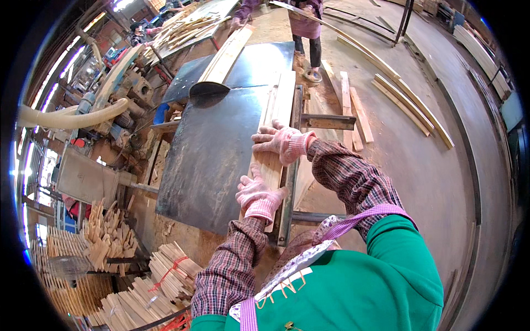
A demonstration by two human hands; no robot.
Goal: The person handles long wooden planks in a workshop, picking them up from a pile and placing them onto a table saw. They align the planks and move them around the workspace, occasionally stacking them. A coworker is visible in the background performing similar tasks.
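Observation:
Both of my hands are in pink knit gloves and rest on long pale wooden boards [284,96] along the right edge of a dark metal saw table [204,160]. My left hand [259,196] lies on the near end of the boards with its fingers spread. Farther up, my right hand [281,142] presses flat on them, fingers stretched to the left. A dark half-round disc [208,92], looking like a circular saw blade, stands up from the table left of the boards. Beyond it, more pale boards [229,52] lie on the table.
A co-worker [306,22] stands at the table's far end, one hand near the far boards. Long strips [411,105] lie on the floor to the right. Bundled wood pieces [171,270] are stacked at lower left. A ribbed hose [77,117] and machinery stand at left.

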